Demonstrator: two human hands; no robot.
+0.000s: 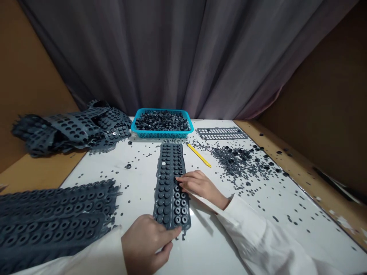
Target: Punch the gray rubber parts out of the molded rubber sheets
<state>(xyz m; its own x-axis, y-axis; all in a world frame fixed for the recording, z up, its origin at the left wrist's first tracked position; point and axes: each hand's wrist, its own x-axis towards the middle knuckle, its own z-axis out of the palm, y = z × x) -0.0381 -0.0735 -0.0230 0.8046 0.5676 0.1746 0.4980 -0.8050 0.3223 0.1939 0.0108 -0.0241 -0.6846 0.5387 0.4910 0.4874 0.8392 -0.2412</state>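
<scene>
We pinch the near end of the long dark-grey moulded rubber strip (171, 183) with our left hand (146, 242); right hand (199, 184) fingertips press a mid-strip ring. Near rings look punched hollow; far rows remain. Blue plastic basket (137, 128) holds freed rings.

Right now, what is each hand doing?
Left hand: closed, pinching the near end of the rubber strip.
Right hand: open, fingertips pressing on the strip's right edge, holding nothing.
</scene>
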